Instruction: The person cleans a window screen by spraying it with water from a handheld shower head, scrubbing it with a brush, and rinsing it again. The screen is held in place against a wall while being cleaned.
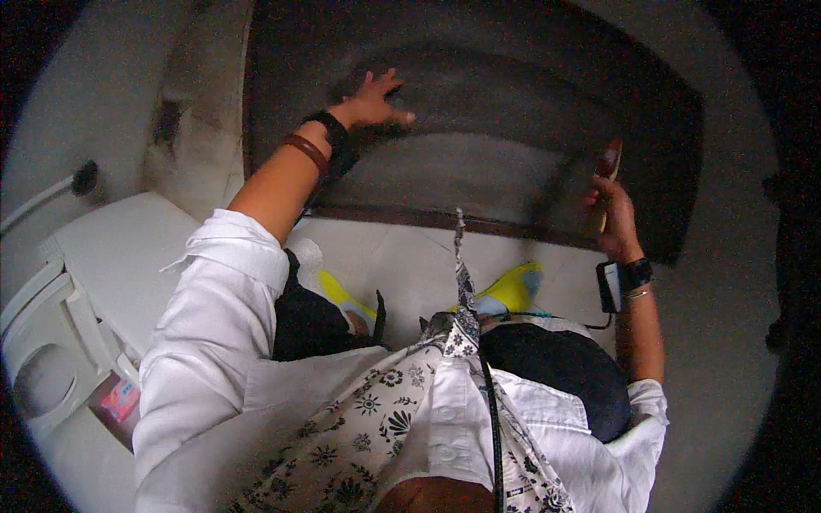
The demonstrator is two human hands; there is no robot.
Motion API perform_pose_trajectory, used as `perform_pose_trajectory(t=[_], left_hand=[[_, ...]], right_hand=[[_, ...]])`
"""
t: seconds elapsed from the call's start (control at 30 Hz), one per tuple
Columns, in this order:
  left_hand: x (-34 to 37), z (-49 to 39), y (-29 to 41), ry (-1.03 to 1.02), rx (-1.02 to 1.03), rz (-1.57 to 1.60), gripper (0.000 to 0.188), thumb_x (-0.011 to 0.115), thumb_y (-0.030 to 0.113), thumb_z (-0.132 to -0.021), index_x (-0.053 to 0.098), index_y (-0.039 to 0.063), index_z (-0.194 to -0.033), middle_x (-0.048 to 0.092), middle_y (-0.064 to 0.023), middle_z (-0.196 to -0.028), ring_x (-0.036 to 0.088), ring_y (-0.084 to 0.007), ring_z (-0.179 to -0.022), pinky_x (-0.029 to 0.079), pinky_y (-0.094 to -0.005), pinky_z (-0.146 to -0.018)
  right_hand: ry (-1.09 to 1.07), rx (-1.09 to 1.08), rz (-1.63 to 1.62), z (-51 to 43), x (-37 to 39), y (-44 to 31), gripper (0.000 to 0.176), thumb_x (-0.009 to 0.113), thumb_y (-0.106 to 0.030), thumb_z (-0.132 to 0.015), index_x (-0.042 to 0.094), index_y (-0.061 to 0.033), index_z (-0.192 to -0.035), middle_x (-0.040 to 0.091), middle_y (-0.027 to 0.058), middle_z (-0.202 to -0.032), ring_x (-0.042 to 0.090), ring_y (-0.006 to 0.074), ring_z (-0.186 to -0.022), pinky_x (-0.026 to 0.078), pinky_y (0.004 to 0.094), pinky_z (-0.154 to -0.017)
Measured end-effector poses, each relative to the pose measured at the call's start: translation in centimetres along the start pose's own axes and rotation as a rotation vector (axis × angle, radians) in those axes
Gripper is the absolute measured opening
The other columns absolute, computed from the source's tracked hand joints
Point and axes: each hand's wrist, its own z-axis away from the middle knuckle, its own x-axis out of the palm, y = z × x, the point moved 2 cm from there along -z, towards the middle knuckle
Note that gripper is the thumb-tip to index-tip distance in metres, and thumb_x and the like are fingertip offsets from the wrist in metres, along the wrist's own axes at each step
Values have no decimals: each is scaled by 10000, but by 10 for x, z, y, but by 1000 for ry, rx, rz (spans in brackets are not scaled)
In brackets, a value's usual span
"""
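My left hand point(375, 102) has its fingers spread over a large dark flat panel point(474, 83); whether it touches the surface I cannot tell. Nothing shows in its grip. Over the panel's right part, my right hand point(616, 208) holds a slim reddish-brown object point(610, 160) with a pale edge. Blur hides exactly what that object is. A black band and a brown bangle point(306, 152) circle my left forearm. At my right wrist are a black strap and a small black-and-white device point(609, 286), with a cable below it.
White plastic furniture point(122, 250) stands at the left, with a pink packet point(120, 399) in its opening. Beyond it lies a pale rod point(38, 202) with a dark end. My yellow-and-grey socks point(516, 288) rest on the pale tiled floor point(410, 256). A patterned scarf point(385, 397) hangs in front of me.
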Motion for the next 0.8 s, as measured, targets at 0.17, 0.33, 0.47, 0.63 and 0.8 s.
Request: perform_pose_trajectory(t=[0.17,0.33,0.47,0.63,0.8], left_hand=[[-38,38,-46,195,-354,650,813,702,532,-833,430,63,-1439,507,-133,-1408,450,-262,-1308,372,-434,-1065],[-40,80,-55,105,-383,866,501,655,397,-912,536,49,-1251,539,-111,-1285,498,-223,-1195,444,-420,-996],[-54,127,-65,-32,-455,1129,347,573,324,-977,544,13,-1130,535,-122,-1242,503,-238,-1170,487,-514,-989],[-81,179,-59,102,-681,1652,267,483,232,-1009,482,-11,-1119,516,-250,-1269,470,-376,-1264,405,-674,-1014],[-49,193,-36,236,-553,2140,219,472,135,-987,440,-62,-1078,479,-294,-1295,445,-444,-1277,319,-681,-1080]], right_hand=[[-163,-87,252,-5,33,-1,134,616,-188,-926,550,-102,-1004,558,-20,-750,532,90,-661,447,243,-570],[-182,-102,439,-17,37,22,218,609,-184,-924,550,-104,-1118,534,-41,-808,505,62,-720,429,239,-671],[-199,-68,433,-18,31,36,285,605,-181,-926,549,-100,-1194,549,-40,-818,508,64,-705,432,227,-643],[-222,-99,458,-31,32,30,230,623,-191,-914,580,-93,-1118,559,-37,-807,528,84,-690,437,231,-622],[-238,-46,446,-38,32,33,242,644,-203,-901,588,-103,-1115,565,-38,-814,541,80,-740,440,250,-650]])
